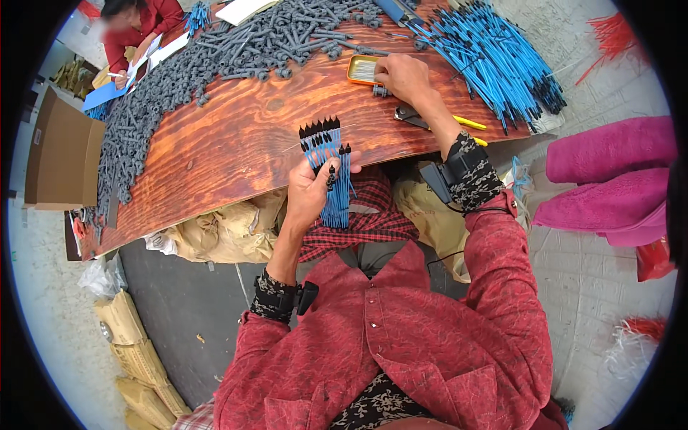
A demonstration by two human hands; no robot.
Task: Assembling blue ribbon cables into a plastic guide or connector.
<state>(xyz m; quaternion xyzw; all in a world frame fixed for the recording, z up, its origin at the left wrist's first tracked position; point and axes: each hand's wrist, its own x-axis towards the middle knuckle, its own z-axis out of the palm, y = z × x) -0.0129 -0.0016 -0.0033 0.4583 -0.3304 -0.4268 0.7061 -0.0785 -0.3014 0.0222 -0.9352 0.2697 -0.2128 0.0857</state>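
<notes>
Left fingers (pixel 322 174) clasp blue rods (pixel 335 208); right fingers (pixel 383 70) bunch at tin (pixel 350 70) of pins (pixel 364 69), grasp unclear.

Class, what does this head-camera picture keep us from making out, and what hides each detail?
All in the head view:
Right hand: fingertips hidden behind its knuckles; whether they grip anything from the tin is unclear.
Blue rods in the left hand: overlapping, too small to count.
Yellow handles: partly covered by the right wrist.
Grey parts: far side cut off by the top edge.
</notes>
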